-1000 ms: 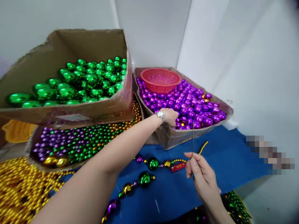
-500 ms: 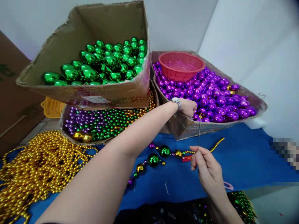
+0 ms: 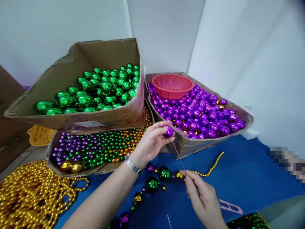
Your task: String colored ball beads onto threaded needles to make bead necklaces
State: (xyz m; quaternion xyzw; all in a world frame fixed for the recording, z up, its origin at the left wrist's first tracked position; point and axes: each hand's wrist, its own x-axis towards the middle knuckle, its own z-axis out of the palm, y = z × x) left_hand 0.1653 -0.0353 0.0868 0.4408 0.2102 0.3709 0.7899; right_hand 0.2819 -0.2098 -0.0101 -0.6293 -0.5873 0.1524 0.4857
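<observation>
Between the fingers of my left hand (image 3: 151, 143) is a shiny purple bead (image 3: 168, 131), held in front of the box of purple beads. My right hand (image 3: 202, 194) pinches a long thin needle (image 3: 178, 154), which slants up with its tip close below the bead. I cannot tell whether the tip has entered the bead. Beyond my right hand, on the blue cloth (image 3: 243, 159), lies a strand of green, gold and purple beads (image 3: 152, 184). A fine gold bead chain (image 3: 215, 163) stretches to the right.
A carton of green beads (image 3: 107, 87) stands above a box of small mixed beads (image 3: 107, 144). A red basket (image 3: 172, 87) sits on the purple beads (image 3: 207, 117) at the back. Gold bead chains (image 3: 35, 194) are heaped at left. A pink tool (image 3: 230, 206) lies by my right wrist.
My left hand has come back from the purple bead box with a purple bead in its fingers. The needle in my right hand has tilted leftward toward it. The view has shifted.
</observation>
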